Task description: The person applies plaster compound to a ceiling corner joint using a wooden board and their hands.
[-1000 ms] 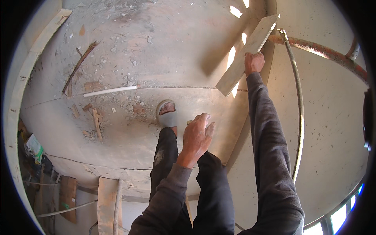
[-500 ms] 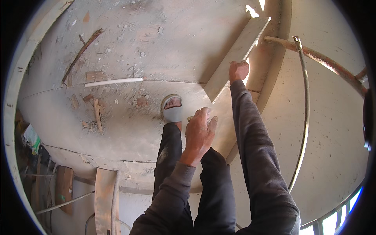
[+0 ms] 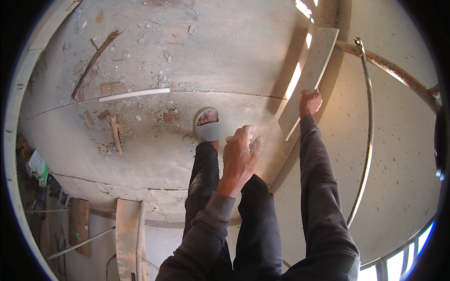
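Right hand (image 3: 310,102) clamped on lower end of pale wooden board (image 3: 309,79); board slants up and away from hand, leaning along wall. Left hand (image 3: 240,157) curled, fingers bent around small pale object, identity unclear, left of board's lower end. Grey sandal (image 3: 207,125) on dusty concrete floor (image 3: 140,140), left of board. Rusty pipe (image 3: 393,70) right of board's top.

Building site: rubble-strewn concrete floor (image 3: 154,51)
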`<action>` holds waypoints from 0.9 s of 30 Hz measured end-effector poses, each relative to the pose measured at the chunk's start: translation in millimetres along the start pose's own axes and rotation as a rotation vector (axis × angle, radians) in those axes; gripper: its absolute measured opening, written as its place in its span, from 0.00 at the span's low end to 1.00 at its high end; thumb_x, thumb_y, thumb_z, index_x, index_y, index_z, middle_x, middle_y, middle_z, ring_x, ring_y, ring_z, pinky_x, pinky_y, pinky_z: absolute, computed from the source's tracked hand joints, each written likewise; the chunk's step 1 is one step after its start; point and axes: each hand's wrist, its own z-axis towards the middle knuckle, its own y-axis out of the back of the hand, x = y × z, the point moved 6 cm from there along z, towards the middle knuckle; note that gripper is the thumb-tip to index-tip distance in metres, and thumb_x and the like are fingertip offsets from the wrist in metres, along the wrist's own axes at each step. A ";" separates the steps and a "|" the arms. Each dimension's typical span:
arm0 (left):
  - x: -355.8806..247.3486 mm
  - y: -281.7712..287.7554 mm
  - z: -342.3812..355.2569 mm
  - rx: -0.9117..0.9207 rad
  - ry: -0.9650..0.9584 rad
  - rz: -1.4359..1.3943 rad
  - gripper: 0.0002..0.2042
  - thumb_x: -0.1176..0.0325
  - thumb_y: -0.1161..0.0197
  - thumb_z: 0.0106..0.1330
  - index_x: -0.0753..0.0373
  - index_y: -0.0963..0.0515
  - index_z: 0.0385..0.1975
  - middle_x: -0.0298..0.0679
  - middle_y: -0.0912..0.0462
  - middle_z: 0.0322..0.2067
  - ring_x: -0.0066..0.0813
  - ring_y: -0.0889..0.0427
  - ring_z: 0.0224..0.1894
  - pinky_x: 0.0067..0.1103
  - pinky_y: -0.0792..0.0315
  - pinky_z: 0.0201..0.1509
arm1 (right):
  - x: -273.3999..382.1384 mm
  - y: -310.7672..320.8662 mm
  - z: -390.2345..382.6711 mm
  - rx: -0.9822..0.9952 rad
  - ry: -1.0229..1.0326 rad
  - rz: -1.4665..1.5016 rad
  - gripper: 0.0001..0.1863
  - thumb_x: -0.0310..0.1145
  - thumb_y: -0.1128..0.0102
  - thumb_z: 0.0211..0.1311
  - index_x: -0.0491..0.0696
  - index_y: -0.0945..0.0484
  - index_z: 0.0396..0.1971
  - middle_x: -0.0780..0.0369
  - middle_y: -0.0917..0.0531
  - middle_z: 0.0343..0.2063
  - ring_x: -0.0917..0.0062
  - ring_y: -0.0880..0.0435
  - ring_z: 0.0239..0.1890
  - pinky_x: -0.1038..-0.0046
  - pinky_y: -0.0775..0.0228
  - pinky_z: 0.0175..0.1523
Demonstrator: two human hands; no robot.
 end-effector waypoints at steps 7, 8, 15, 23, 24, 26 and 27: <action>-1.6 -1.1 -2.6 -0.008 0.008 -0.024 0.15 0.66 0.41 0.65 0.70 0.26 0.46 0.54 0.19 0.39 0.48 0.18 0.38 0.36 0.26 0.44 | -52.0 18.5 -1.6 -0.035 0.093 -0.238 0.12 0.37 0.40 0.42 0.44 0.22 0.25 0.54 0.18 0.26 0.57 0.19 0.29 0.60 0.26 0.38; -2.6 -3.4 -2.3 -0.001 0.000 -0.015 0.15 0.66 0.41 0.65 0.70 0.26 0.46 0.54 0.19 0.39 0.48 0.18 0.38 0.36 0.26 0.44 | -53.0 13.7 0.2 -0.026 0.120 -0.213 0.12 0.37 0.40 0.42 0.44 0.22 0.25 0.53 0.18 0.27 0.56 0.19 0.29 0.60 0.26 0.39; -2.9 -5.9 -2.8 0.000 -0.004 0.018 0.14 0.66 0.40 0.65 0.70 0.26 0.45 0.53 0.19 0.39 0.48 0.17 0.38 0.35 0.25 0.43 | 31.3 -25.2 -30.3 0.271 0.179 -0.105 0.12 0.35 0.35 0.43 0.41 0.19 0.25 0.50 0.17 0.23 0.61 0.17 0.26 0.65 0.25 0.35; 6.8 -3.9 1.6 -0.041 0.001 0.005 0.13 0.66 0.40 0.65 0.68 0.26 0.45 0.52 0.18 0.39 0.46 0.16 0.38 0.35 0.25 0.44 | 155.6 -11.5 -37.1 0.400 0.302 0.429 0.13 0.33 0.37 0.41 0.40 0.19 0.26 0.48 0.19 0.20 0.54 0.19 0.25 0.61 0.27 0.36; 11.2 -2.3 2.9 -0.065 0.014 0.023 0.13 0.66 0.40 0.65 0.67 0.25 0.45 0.52 0.18 0.38 0.46 0.16 0.39 0.36 0.26 0.45 | 165.8 -5.4 -33.4 0.403 0.236 0.373 0.14 0.34 0.37 0.41 0.39 0.19 0.26 0.47 0.18 0.21 0.54 0.19 0.26 0.62 0.27 0.37; 11.3 0.4 6.2 -0.104 -0.019 0.039 0.13 0.66 0.40 0.65 0.67 0.25 0.45 0.51 0.18 0.38 0.46 0.17 0.39 0.37 0.26 0.45 | 177.4 6.8 -12.4 0.359 0.265 0.392 0.15 0.34 0.36 0.41 0.38 0.19 0.27 0.47 0.18 0.23 0.55 0.19 0.27 0.61 0.27 0.37; 10.8 1.6 7.7 -0.123 -0.035 0.047 0.13 0.66 0.40 0.65 0.67 0.25 0.45 0.51 0.18 0.38 0.46 0.17 0.40 0.37 0.26 0.45 | 182.7 14.1 0.0 0.336 0.279 0.401 0.16 0.34 0.35 0.41 0.37 0.19 0.27 0.46 0.18 0.23 0.55 0.18 0.27 0.61 0.27 0.37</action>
